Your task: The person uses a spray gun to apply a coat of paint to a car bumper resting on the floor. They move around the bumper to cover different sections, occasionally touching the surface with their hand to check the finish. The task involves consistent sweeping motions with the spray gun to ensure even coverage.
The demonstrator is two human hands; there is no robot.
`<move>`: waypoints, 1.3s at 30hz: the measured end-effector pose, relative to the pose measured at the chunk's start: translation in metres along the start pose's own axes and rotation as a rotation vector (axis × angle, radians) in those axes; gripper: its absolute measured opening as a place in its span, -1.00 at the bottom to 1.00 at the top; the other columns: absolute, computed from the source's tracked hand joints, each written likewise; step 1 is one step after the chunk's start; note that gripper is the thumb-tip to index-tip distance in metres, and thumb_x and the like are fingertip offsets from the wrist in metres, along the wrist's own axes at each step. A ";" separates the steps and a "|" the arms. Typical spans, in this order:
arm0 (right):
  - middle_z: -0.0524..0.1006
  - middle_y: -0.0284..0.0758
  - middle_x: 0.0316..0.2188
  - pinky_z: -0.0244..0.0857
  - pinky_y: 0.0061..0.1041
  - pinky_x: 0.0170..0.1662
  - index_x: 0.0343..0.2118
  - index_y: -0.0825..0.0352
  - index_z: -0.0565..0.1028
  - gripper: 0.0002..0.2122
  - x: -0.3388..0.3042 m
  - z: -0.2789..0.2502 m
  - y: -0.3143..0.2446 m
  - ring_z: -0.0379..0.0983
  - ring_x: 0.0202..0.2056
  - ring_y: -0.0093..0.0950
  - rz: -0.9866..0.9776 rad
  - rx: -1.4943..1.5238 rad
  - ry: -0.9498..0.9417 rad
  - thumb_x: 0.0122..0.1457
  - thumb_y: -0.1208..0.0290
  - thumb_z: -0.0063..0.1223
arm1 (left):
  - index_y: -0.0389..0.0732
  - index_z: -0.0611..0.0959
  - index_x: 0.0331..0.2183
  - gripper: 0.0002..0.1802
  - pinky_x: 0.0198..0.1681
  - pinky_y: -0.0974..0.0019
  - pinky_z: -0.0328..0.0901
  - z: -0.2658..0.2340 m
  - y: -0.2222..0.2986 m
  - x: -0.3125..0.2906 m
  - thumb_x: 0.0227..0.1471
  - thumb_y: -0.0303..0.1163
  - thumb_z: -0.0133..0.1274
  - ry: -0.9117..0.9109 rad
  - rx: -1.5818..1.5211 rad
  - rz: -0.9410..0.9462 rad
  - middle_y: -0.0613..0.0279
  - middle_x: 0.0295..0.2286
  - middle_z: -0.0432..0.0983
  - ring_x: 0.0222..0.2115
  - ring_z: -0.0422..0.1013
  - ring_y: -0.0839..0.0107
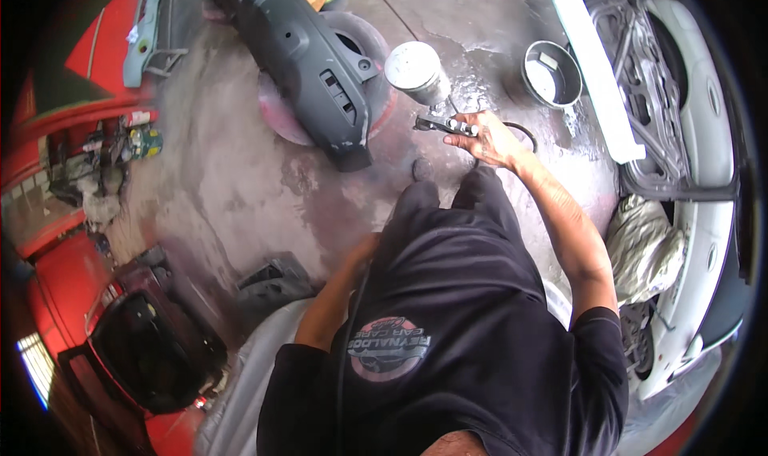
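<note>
Ahead of my legs, my right hand is closed around a metal spray gun with knobs at its rear. A dark hose loops beside that hand. Just beyond the gun stands a pale, paint-smeared bucket, its light top facing up. To its left, a long dark grey car bumper lies across round, pinkish stained supports. My left forearm hangs down by my left thigh. The left hand's fingers are hidden beside my leg.
A dark bucket stands on wet floor at the right. Beyond it are a white panel and a white car. Crumpled sheeting lies near the car. Dark car parts and red bodywork are on the left.
</note>
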State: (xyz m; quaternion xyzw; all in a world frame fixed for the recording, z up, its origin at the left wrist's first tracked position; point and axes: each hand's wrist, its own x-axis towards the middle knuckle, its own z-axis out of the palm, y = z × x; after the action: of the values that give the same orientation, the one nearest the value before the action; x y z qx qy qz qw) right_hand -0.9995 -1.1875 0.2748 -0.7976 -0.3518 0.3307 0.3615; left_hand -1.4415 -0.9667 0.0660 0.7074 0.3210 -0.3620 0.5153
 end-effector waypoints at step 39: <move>0.58 0.00 -0.58 0.43 -0.19 -0.33 -0.10 0.48 0.57 -0.62 0.110 0.037 -0.125 0.62 -0.47 -0.05 -0.202 -0.005 0.186 0.29 0.18 0.21 | -0.30 0.41 0.23 -0.36 0.33 0.05 0.18 0.041 0.319 0.074 0.10 -0.39 0.02 0.420 -0.263 0.728 -0.31 0.24 0.26 0.27 0.25 -0.09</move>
State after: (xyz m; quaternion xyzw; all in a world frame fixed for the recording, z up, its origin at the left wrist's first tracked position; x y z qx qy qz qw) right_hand -1.0094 -1.0254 0.3263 -0.7863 -0.3962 0.2165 0.4218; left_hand -1.1454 -1.0837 0.1539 0.7610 0.1921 0.0388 0.6185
